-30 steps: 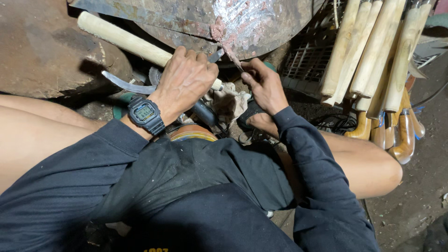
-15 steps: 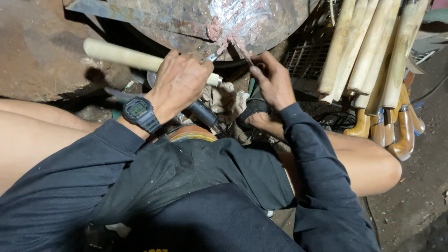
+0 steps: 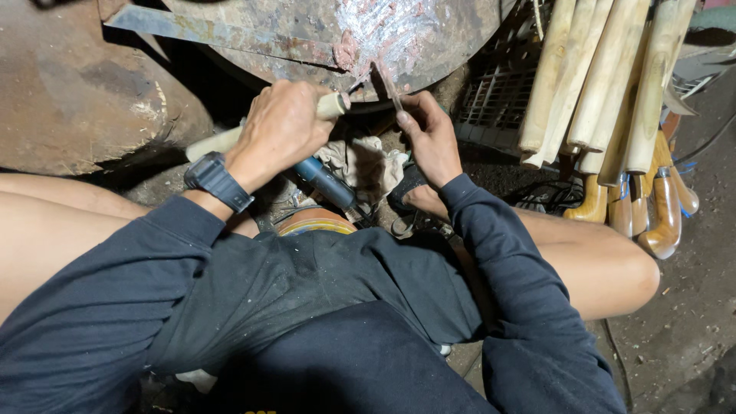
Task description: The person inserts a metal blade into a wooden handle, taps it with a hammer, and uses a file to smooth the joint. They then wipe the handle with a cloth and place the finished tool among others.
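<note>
My left hand, a black watch on its wrist, grips a pale wooden handle that runs from lower left to upper right. Its far end lies against the rim of a big rusty metal disc. My right hand pinches a thin metal blade that stands up against the same disc edge, close to the handle's end. Both hands work just above my knees.
A blue-handled tool and a crumpled whitish rag lie between my legs. Several pale wooden handles lean in a bundle at the right, some with curved brown ends. A large brown rounded block sits at left.
My left hand has pushed the wooden handle forward and to the right, so less of it shows at the left. My right hand stayed at the blade by the disc rim.
</note>
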